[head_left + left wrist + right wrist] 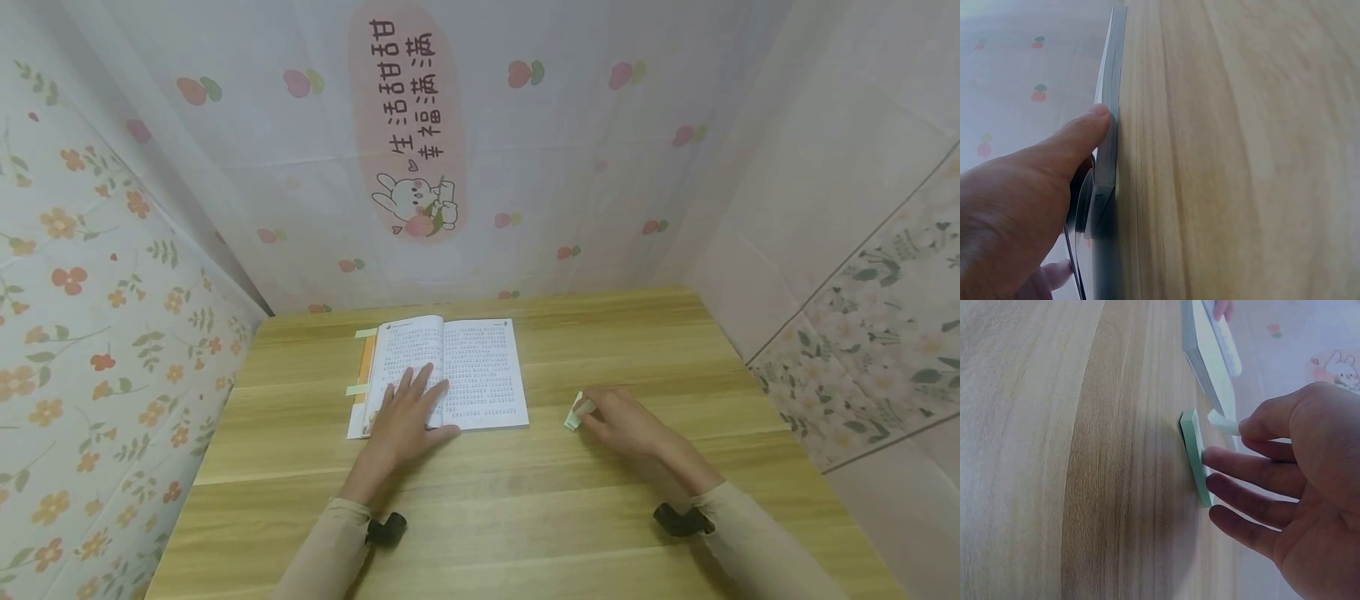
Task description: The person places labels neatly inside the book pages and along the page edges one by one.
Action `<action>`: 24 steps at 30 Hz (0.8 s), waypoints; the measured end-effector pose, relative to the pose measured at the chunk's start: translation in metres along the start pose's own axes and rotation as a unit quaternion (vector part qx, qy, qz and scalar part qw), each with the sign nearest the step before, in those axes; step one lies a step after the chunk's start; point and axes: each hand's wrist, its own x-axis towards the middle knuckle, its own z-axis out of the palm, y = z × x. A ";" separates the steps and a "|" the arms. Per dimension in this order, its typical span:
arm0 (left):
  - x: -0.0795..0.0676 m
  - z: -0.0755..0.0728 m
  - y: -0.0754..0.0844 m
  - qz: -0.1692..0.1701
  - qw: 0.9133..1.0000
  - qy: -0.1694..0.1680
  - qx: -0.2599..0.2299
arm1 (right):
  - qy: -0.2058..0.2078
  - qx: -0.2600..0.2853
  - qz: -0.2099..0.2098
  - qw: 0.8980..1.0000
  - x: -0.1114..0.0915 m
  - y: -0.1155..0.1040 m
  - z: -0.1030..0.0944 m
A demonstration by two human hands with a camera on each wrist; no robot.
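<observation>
One strip [1222,422] right of book [483,367], right hand [618,421] pinching: likely light, limp, best edge-held; left hand [405,421] spread on book.

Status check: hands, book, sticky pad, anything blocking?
Left hand rests on open book. Right hand pinches pale strip beside green pad. No obstruction visible between pad and book.
</observation>
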 end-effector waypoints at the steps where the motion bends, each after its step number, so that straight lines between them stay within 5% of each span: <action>1: 0.000 0.000 0.000 0.000 1.000 -0.001 0.002 | 0.001 0.003 -0.002 1.000 0.000 -0.001 0.000; 13: 0.000 0.002 -0.002 0.002 1.000 0.006 -0.007 | 0.009 0.014 0.002 1.000 -0.001 -0.001 0.003; 24: 0.000 0.001 -0.002 0.003 1.000 0.010 -0.004 | 0.007 0.096 0.038 0.995 0.002 -0.002 0.002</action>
